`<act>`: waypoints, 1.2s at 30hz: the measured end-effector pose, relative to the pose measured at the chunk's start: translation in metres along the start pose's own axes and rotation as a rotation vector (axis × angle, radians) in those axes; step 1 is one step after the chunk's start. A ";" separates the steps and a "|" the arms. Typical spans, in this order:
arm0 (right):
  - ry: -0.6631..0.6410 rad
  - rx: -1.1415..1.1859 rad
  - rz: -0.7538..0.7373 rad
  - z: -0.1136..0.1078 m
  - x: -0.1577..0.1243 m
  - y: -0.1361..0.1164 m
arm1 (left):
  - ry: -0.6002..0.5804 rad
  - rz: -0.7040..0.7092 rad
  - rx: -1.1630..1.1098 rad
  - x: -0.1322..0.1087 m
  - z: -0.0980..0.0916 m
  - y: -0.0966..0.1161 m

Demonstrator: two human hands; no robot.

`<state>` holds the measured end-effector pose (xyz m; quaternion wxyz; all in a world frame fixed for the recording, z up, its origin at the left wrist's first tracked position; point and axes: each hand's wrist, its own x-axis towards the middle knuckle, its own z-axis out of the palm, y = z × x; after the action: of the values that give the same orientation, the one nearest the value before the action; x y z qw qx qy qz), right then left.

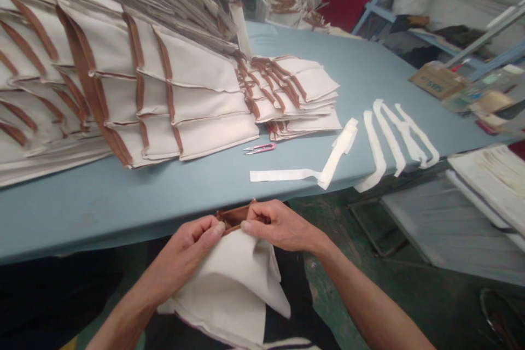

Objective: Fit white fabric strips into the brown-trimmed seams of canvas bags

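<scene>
A cream fabric piece with a brown edge [233,279] hangs over my lap, its brown-lined opening turned up by the table's front edge. My left hand [200,238] pinches the left side of that brown edge between thumb and fingers. On the right side of the same opening, my right hand [273,224] grips the edge, thumb on the near side and fingers curled inside. The lower part of the cream cloth drapes loosely in folds. Pink thread snips [260,148] lie on the table beyond my hands, beside a bent white strip [287,175].
Tall stacks of similar cream pieces with brown edges [209,104] cover the table's left side, with a smaller stack [303,87] beside them. Several white strips [394,136] lie at the right edge of the blue table [361,65]. A cardboard box [437,79] stands farther right.
</scene>
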<state>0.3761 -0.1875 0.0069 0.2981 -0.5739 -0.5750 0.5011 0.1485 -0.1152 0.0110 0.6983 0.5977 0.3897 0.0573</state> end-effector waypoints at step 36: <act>-0.043 -0.039 0.054 0.004 -0.003 0.004 | 0.013 0.005 0.084 0.000 0.005 -0.004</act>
<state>0.3746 -0.1918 0.0025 0.2609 -0.5842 -0.5750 0.5098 0.1502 -0.1200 0.0073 0.6698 0.6271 0.3949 0.0468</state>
